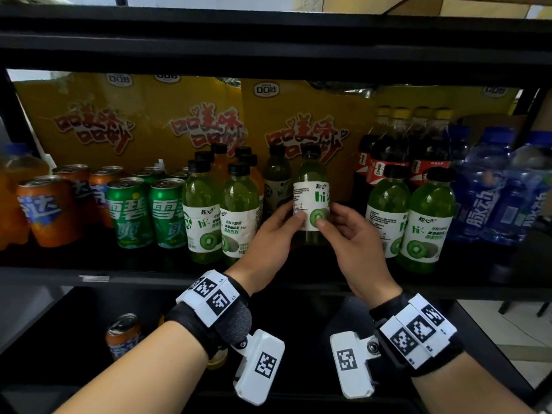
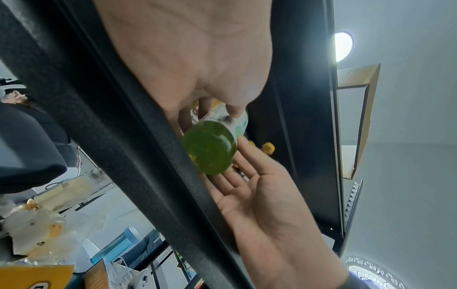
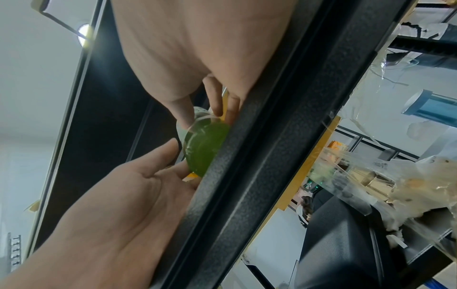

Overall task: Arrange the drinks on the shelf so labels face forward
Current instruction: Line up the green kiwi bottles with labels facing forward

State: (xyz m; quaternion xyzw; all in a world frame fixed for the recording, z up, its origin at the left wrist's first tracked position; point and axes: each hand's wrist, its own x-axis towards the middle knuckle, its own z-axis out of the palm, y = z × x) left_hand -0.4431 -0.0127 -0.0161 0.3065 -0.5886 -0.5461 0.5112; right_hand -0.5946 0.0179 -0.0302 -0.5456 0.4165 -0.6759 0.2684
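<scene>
**Kiwi bottle held in both hands, label partly turned**

On the shelf (image 1: 125,264): six green kiwi drink bottles with black caps. Two at the front toward the left end (image 1: 203,210), two at the front toward the right end (image 1: 388,210), one further back (image 1: 276,177), and one held kiwi bottle (image 1: 310,192) in the middle, lifted just above the shelf's front edge. Four green cans (image 1: 130,212) marked 雪碧. At least three orange cans (image 1: 49,210) at the left end. Cola bottles (image 1: 385,162) with yellow caps and blue-capped bottles (image 1: 484,198) toward the right end, counts unclear. Yellow snack bags (image 1: 298,115) along the back.

Held bottle: clear plastic, green liquid, white label with "hi", a sliced kiwi picture and small print; label angled to the right, not squarely forward.

Left hand (image 1: 268,231): thumb on the label, fingers (image 2: 205,105) curled round the bottle. Right hand (image 1: 352,234): thumb on the kiwi picture, fingers (image 3: 215,97) wrapped behind.
</scene>
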